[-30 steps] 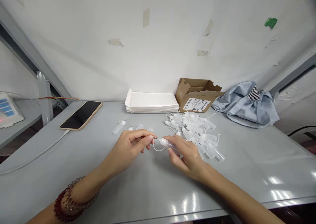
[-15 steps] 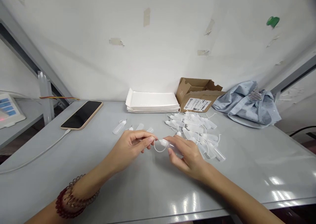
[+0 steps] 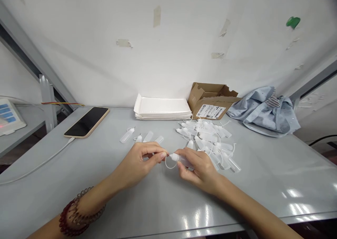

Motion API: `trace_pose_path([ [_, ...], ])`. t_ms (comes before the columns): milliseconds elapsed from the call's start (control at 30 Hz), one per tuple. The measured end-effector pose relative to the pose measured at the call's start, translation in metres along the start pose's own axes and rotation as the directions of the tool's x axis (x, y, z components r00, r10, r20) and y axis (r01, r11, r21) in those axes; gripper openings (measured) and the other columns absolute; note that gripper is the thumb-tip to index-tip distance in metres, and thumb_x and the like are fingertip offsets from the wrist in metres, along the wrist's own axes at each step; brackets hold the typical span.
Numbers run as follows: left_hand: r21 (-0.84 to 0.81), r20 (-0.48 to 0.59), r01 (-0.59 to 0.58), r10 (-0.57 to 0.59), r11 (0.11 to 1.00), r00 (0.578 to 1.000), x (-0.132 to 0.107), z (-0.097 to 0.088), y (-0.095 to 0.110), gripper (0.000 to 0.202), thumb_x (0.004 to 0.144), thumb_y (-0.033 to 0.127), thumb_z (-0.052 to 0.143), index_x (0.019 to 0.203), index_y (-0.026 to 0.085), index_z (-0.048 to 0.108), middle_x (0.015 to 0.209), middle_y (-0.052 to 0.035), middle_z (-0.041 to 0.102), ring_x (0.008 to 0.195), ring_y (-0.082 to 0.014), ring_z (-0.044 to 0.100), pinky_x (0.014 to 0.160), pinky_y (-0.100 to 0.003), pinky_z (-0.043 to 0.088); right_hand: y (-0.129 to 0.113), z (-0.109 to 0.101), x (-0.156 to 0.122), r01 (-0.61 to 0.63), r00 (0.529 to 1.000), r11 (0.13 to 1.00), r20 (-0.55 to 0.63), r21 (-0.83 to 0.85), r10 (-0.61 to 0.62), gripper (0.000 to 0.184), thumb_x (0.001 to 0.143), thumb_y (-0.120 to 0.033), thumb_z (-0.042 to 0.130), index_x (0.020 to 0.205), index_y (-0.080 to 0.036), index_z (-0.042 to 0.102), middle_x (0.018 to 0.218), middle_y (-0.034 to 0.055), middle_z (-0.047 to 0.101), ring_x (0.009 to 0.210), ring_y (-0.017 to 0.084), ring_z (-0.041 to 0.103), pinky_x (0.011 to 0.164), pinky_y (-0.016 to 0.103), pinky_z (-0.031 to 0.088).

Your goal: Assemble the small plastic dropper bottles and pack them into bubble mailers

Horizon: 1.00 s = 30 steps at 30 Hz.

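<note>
- On the grey table by a taped white wall, the right hand is pinching a plastic bottle.
- The left hand is pinching its nozzle.

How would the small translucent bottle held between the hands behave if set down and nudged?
Probably very light: the right hand holds the bottle with fingertips alone. Its round, slim body would likely roll. The thin tether loop looks floppy and may snag.

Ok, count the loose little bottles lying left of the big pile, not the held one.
4, in a row beyond the left hand: leftmost bottle, second bottle, third bottle, fourth bottle nearest the pile. The hand may hide others.
</note>
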<state>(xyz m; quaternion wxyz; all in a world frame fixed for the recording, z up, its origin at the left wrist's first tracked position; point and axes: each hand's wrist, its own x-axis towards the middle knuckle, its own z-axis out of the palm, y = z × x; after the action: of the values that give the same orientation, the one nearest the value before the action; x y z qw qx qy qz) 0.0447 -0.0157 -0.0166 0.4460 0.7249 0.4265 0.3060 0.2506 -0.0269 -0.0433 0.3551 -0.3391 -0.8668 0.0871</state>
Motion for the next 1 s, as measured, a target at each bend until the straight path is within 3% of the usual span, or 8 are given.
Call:
trace_pose_path([
  [367, 0.058, 0.026, -0.008, 0.007, 0.998, 1.0, -0.001, 0.003, -0.004, 0.027, 0.087, 0.025, 0.048, 0.075, 0.017, 0.071, 0.066, 0.0006, 0.059, 0.065, -0.0131, 0.052, 0.063, -0.025, 0.04, 0.002, 0.007, -0.001, -0.008, 1.0, 0.999, -0.005, 0.046, 0.009, 0.015, 0.085, -0.021, 0.047, 0.096, -0.016, 0.056, 0.066, 0.0001, 0.057, 0.048, 0.008, 0.047, 0.045, 0.018, 0.038],
  [633, 0.127, 0.051, -0.011, 0.004, 0.992, 0.999, 0.001, 0.002, -0.004, 0.028, 0.088, 0.026, 0.045, 0.074, 0.017, 0.068, 0.067, 0.0015, 0.06, 0.067, -0.0123, 0.054, 0.063, -0.023, 0.04, 0.002, 0.007, 0.0, -0.152, 0.988, 0.97, 0.065, 0.191, 0.142, 0.017, 0.083, -0.02, 0.05, 0.094, -0.014, 0.06, 0.069, 0.0021, 0.062, 0.05, 0.009, 0.049, 0.047, 0.02, 0.039],
  [833, 0.231, 0.128, 0.081, -0.113, 0.969, 0.985, 0.003, -0.004, -0.001, 0.026, 0.086, 0.031, 0.047, 0.073, 0.018, 0.066, 0.062, 0.0032, 0.057, 0.056, -0.0108, 0.046, 0.052, -0.022, 0.035, 0.001, -0.008, 0.013, -0.458, 0.886, 0.837, 0.226, 0.298, 0.404, 0.018, 0.084, -0.029, 0.053, 0.096, -0.017, 0.06, 0.073, -0.0001, 0.062, 0.058, 0.01, 0.052, 0.05, 0.02, 0.039],
  [933, 0.341, 0.094, 0.051, -0.088, 0.939, 0.992, 0.004, -0.003, -0.006, 0.027, 0.085, 0.029, 0.045, 0.069, 0.018, 0.064, 0.057, 0.0029, 0.053, 0.054, -0.0114, 0.044, 0.051, -0.023, 0.032, 0.012, -0.016, 0.017, -0.542, 0.839, 0.816, 0.172, 0.199, 0.516, 0.024, 0.086, -0.036, 0.051, 0.099, -0.016, 0.059, 0.077, 0.0011, 0.064, 0.056, 0.01, 0.052, 0.052, 0.022, 0.04],
  [1000, 0.451, 0.047, 0.035, -0.063, 0.892, 0.997, 0.005, -0.001, -0.01, 0.027, 0.085, 0.027, 0.043, 0.067, 0.017, 0.061, 0.057, 0.0017, 0.054, 0.055, -0.0128, 0.046, 0.052, -0.024, 0.032, 0.023, -0.02, 0.017, -0.586, 0.808, 0.809, 0.11, 0.043, 0.579, 0.023, 0.086, -0.036, 0.051, 0.095, -0.016, 0.059, 0.08, 0.0022, 0.066, 0.056, 0.011, 0.053, 0.054, 0.024, 0.04],
])
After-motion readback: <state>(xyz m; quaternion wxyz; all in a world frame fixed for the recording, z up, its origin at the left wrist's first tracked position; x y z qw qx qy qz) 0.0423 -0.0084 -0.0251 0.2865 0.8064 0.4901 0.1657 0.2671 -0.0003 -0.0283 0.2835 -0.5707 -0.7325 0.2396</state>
